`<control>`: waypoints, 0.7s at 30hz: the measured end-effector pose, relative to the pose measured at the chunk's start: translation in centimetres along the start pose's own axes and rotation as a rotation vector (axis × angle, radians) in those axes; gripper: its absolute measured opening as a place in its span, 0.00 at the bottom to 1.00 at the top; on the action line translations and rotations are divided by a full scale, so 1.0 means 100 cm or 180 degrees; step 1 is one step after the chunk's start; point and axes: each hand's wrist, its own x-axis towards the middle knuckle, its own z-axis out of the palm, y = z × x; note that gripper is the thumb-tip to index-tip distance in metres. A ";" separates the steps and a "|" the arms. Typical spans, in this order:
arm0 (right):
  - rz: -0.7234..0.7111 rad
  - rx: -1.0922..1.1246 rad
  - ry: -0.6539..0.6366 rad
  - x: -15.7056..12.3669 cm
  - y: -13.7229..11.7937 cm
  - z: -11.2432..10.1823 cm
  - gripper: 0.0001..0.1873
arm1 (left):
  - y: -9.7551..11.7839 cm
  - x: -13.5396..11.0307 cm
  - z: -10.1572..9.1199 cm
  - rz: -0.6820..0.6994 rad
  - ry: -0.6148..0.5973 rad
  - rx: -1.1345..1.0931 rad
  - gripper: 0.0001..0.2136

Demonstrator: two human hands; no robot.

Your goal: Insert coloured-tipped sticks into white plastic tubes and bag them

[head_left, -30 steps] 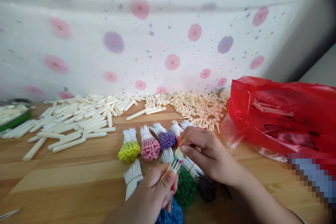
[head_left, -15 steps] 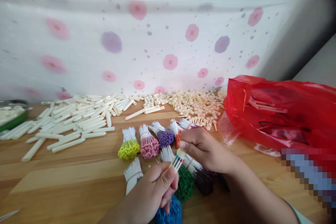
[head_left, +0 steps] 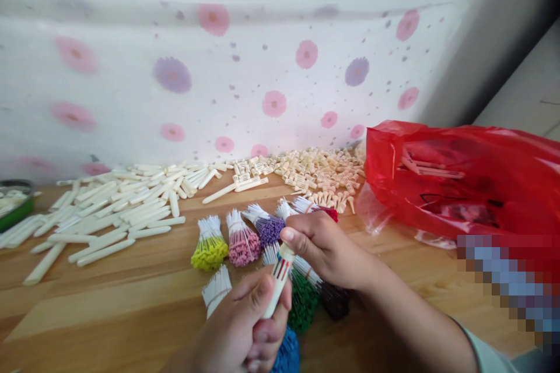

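A cream multicolour pen (head_left: 276, 285) with coloured sliders in its slots is tilted up between my hands. My left hand (head_left: 238, 323) is closed around its barrel. At the pen's top end, my right hand (head_left: 330, 250) is closed, thumb and fingers pressed on the cap. Beneath and around my hands lie banded bundles of thin white-stemmed refills: yellow (head_left: 209, 252), pink (head_left: 245, 245), purple (head_left: 268, 228), green (head_left: 305, 297), dark brown (head_left: 335, 300) and blue (head_left: 287, 352). Another white bundle (head_left: 216, 288) is partly behind my left hand.
White pen barrels (head_left: 126, 204) lie heaped at the left. Small slotted cream pieces (head_left: 319, 169) are piled along the back, with peg-like caps (head_left: 332, 201) in front. A red plastic bag (head_left: 476, 186) fills the right side. A green-rimmed bowl (head_left: 20, 215) stands far left.
My left thumb has slid lower along the pen, so more of the barrel shows. Both hands have shifted slightly left in view. My right hand remains at the pen's top.
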 end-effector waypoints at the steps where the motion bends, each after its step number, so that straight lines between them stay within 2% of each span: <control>1: -0.0013 0.0124 0.0024 0.000 -0.001 0.000 0.20 | 0.001 -0.001 0.001 -0.0005 -0.0144 -0.0108 0.18; 4: -0.0099 0.0490 0.0019 0.000 -0.001 -0.001 0.21 | 0.000 -0.003 0.001 0.0071 -0.0392 -0.0262 0.16; 8: -0.0224 0.0584 0.0149 -0.001 -0.001 -0.004 0.17 | -0.004 0.000 -0.006 0.0149 -0.0434 -0.0143 0.16; 11: -0.0312 0.0748 0.0306 -0.004 -0.007 -0.005 0.11 | -0.002 0.003 -0.013 0.0583 -0.0085 0.0710 0.17; 15: -0.0818 0.0828 0.0467 -0.008 -0.020 -0.004 0.07 | 0.007 0.001 -0.018 0.1174 0.0467 0.2176 0.20; 18: -0.1173 0.0514 0.0594 -0.011 -0.027 -0.004 0.06 | 0.015 -0.002 -0.018 0.1553 0.0803 0.2760 0.16; 21: -0.1362 0.0055 0.0606 -0.015 -0.031 -0.004 0.07 | 0.017 -0.003 -0.018 0.1979 0.0934 0.3084 0.12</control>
